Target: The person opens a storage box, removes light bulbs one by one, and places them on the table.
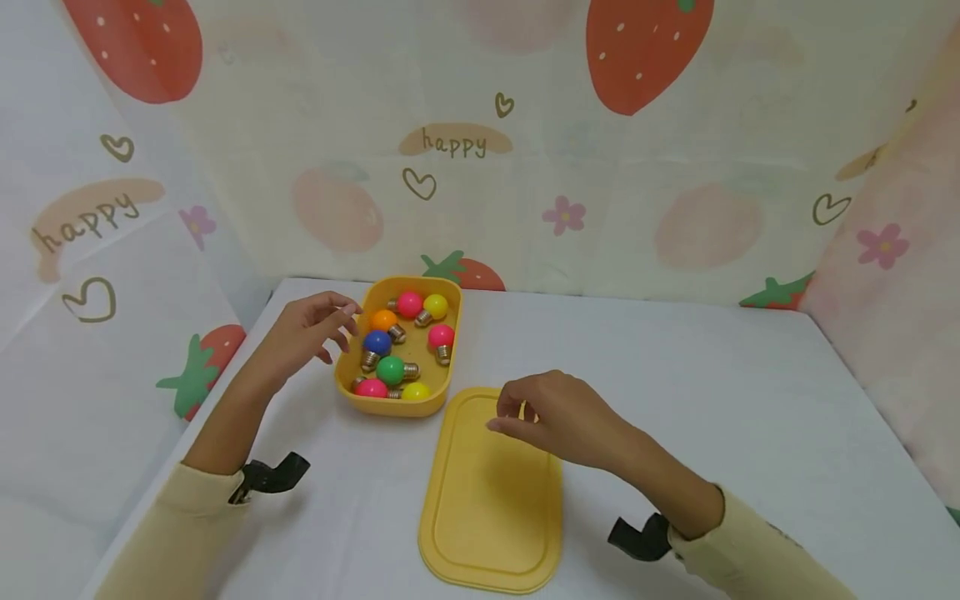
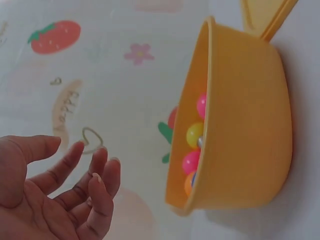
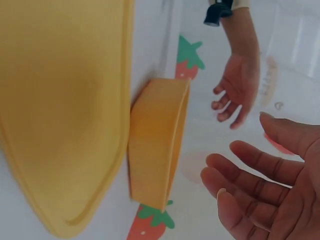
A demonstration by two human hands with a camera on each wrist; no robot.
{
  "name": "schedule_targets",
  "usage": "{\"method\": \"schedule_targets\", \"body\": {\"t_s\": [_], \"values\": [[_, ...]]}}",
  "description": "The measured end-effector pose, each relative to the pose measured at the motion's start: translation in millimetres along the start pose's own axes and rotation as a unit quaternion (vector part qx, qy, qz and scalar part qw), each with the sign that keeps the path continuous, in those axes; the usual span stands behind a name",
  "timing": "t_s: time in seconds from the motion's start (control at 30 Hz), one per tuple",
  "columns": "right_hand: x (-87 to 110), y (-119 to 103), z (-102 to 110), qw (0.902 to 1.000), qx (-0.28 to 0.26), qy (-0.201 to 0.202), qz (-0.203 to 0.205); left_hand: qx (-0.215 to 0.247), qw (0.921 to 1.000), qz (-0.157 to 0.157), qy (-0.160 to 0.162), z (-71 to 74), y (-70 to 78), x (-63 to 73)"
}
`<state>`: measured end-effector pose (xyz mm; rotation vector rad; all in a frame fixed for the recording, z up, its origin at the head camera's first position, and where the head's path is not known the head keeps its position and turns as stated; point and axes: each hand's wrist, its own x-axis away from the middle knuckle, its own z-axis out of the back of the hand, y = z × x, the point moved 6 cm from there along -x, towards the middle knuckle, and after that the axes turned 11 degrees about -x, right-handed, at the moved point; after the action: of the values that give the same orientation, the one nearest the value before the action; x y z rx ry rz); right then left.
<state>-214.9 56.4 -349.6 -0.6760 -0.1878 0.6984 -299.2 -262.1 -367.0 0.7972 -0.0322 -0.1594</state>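
Observation:
In the head view a yellow tub [image 1: 352,404] stands left of centre, holding several small coloured light bulbs, among them a blue bulb [image 1: 377,342], a green bulb [image 1: 390,370] and an orange bulb [image 1: 384,321]. My left hand [image 1: 303,333] hovers at the tub's left rim, fingers loosely bent and holding nothing. Over the top end of a flat yellow lid [image 1: 491,508] my right hand [image 1: 562,417] hangs in the air, its fingers relaxed. Both wrist views show bare palms, the left hand [image 2: 65,190] beside the tub [image 2: 245,125] and the right hand [image 3: 270,185] above the lid [image 3: 60,100].
A white cloth covers the table [image 1: 712,417]. Behind it hangs a fabric backdrop [image 1: 630,158] printed with strawberries, hearts and flowers, which also closes the left and right sides. The lid lies just in front of the tub, slightly to its right.

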Motion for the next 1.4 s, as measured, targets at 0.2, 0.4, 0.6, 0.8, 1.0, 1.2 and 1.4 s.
{"method": "schedule_targets", "body": {"t_s": [0.2,0.4,0.6,0.8,1.0,1.2,1.4], "values": [[-31.8,-10,3,0.9991,0.019,-0.009,0.037,0.021,0.9994,0.026,0.008,7.6,-22.4,-17.6],[-59.6,-12,-7,0.9986,0.015,-0.007,0.05,0.036,0.9967,0.069,0.022,5.1,-46.8,-25.5],[-87.4,-19,-32,0.996,0.048,-0.023,0.072,0.054,0.9904,0.127,0.015,-7.4,-77.6,-20.4],[-111.1,-14,-45,0.9962,0.06,-0.019,0.06,0.072,0.9871,0.143,-0.01,-19.0,-84.9,-31.0],[-132.5,-3,-54,0.998,0.049,-0.015,0.037,0.065,0.9843,0.161,-0.03,-25.4,-84.1,-41.5],[-154.5,6,-67,0.9985,0.047,-0.025,0.008,0.06,0.9832,0.169,-0.036,-25.9,-80.6,-47.2],[-170.1,12,-77,0.9966,0.074,-0.035,0.003,0.048,0.9824,0.176,-0.042,-25.0,-75.9,-51.9]]}}
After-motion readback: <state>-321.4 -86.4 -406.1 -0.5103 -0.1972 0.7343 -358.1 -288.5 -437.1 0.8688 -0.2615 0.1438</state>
